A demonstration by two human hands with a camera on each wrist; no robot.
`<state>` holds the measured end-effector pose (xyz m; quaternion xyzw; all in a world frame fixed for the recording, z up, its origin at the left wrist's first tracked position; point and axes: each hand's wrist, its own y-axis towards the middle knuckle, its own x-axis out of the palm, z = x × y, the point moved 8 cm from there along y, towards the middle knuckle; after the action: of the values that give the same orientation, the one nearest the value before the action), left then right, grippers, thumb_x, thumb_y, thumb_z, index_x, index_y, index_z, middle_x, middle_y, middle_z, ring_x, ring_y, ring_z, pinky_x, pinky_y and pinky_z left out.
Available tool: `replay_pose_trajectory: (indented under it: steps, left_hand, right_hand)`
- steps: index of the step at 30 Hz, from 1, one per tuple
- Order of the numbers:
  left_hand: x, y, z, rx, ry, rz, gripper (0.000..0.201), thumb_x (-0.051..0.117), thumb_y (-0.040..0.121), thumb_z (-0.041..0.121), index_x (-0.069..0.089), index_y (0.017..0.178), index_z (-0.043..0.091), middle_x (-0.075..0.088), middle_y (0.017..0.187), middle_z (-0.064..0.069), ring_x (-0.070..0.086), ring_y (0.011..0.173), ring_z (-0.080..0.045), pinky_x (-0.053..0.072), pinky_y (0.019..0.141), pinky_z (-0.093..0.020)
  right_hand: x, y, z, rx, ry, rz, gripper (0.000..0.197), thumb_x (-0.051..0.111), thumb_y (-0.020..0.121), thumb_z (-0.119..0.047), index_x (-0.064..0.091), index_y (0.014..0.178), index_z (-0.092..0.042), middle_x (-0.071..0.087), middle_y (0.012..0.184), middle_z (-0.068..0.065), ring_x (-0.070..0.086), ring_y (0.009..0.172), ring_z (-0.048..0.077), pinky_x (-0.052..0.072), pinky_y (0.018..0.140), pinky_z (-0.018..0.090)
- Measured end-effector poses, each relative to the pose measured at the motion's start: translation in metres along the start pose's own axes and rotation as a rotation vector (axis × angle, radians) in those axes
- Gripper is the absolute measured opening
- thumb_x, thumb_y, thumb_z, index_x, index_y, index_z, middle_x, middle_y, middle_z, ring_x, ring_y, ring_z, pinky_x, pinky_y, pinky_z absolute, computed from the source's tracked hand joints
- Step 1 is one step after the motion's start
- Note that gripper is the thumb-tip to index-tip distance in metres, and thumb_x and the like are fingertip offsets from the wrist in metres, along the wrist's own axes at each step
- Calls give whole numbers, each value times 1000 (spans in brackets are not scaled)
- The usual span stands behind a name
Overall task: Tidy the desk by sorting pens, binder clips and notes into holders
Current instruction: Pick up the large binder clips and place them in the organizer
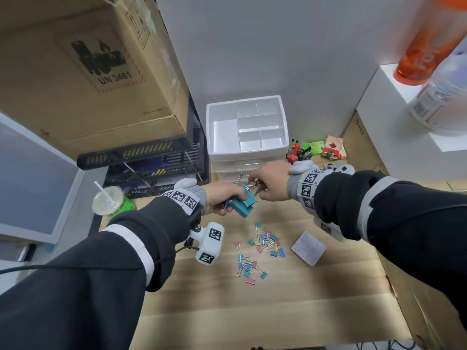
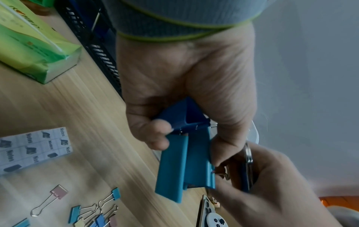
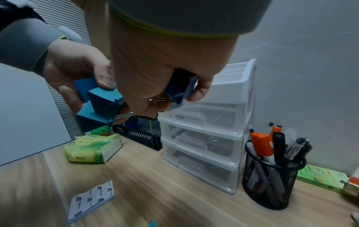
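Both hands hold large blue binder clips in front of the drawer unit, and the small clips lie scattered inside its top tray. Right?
Not quite. The top tray of the drawer unit holds no clips in the head view; the small clips lie scattered on the desk. The left hand and right hand do hold large blue binder clips.

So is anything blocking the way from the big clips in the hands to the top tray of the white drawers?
Nothing visible does. Both hands hold the big clips just in front of the white drawers, and the top tray is open with bare compartments.
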<state>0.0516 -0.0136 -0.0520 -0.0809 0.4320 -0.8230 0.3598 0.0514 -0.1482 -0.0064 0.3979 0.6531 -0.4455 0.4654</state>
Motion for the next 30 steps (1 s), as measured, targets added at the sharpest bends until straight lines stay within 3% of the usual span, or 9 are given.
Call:
replay_pose_trajectory:
  steps: [3,6,9,10,16,19,22,27,30]
  left_hand:
    - [-3,2,4,11,-20,43,20,60,85,17,62,102,8,60,83,-10,43,49,-12,30,39,-18]
    - [-8,2,8,22,-60,54,21,59,85,16,60,104,7,58,88,-13,43,49,-13,29,38,-18]
    - [-13,1,14,48,-93,45,15,56,87,12,56,101,6,56,87,-14,41,49,-12,26,37,-16]
    - [-15,1,17,60,-103,43,13,56,87,11,56,99,6,55,87,-14,41,50,-12,26,37,-16]
    - [-18,1,33,114,-132,34,11,53,88,12,55,97,6,56,90,-17,40,48,-13,21,36,-18]
    - [-19,1,42,136,-125,44,9,53,87,12,53,95,7,56,86,-17,40,48,-14,20,37,-18]
    - [-21,2,50,160,-104,33,14,54,85,13,52,97,6,57,83,-17,41,48,-14,19,37,-17]
    - [-33,5,76,251,-192,94,32,62,86,28,60,107,3,61,87,-11,46,54,-13,29,39,-20]
    - [-46,4,97,290,-304,152,37,51,91,39,62,101,6,63,79,-9,46,56,-14,33,46,-23]
  right_hand:
    - [-9,5,6,50,110,51,51,67,76,-29,59,126,-28,61,84,-12,61,81,15,44,66,25]
    - [-14,3,29,219,319,56,55,71,76,-30,57,129,-24,65,95,-5,62,86,16,52,72,27]
    - [3,2,43,397,854,-70,27,63,85,-24,65,107,-9,64,82,6,53,58,19,45,51,25]
    - [6,2,44,428,998,-81,26,62,85,-25,66,102,-5,65,78,7,49,52,20,41,48,26]
    - [2,11,36,435,1470,-35,21,50,91,-23,64,85,-9,62,67,11,33,41,18,30,50,28]
    - [-8,13,37,442,1424,5,32,60,94,-36,69,74,-13,60,62,5,36,41,16,35,48,27]
    - [-20,12,40,435,1225,-21,42,62,95,-34,65,57,-17,54,42,-5,38,36,12,37,44,24]
    - [-53,21,70,422,1141,21,28,74,85,-36,69,73,-11,60,70,11,42,49,17,36,49,30]
    - [-92,25,88,401,1059,124,25,73,87,-32,68,76,-9,56,62,2,41,50,15,37,48,26]
